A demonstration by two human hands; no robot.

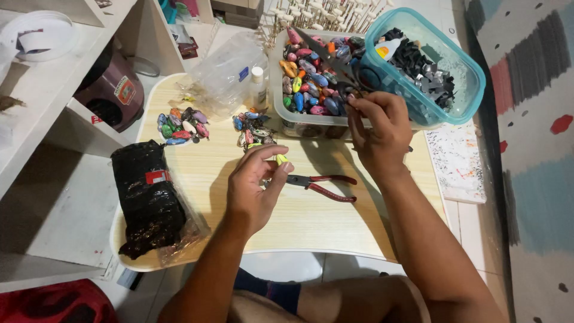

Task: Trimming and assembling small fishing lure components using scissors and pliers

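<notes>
While the left hand (254,182) pinches a small yellow-green lure (280,159) between thumb and fingertips over the wooden table (335,221), the right hand (376,128) holds scissors (335,60) (blades pointing far-left) by the clear bin of painted lures (308,78). Red-handled pliers (323,184) lie just right of the left hand; a teal tub (466,66) sits far right.

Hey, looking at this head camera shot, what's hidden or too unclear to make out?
- Small yellow piece: mostly covered by the left hand's fingertips; its shape is unclear.
- Scissors: handles are hidden behind the right hand.
- Pliers: the jaw tip is hidden behind the left hand.
- Black pieces in the blue tub: too small to identify.
- Black bag: opaque wrapping hides its contents.
</notes>
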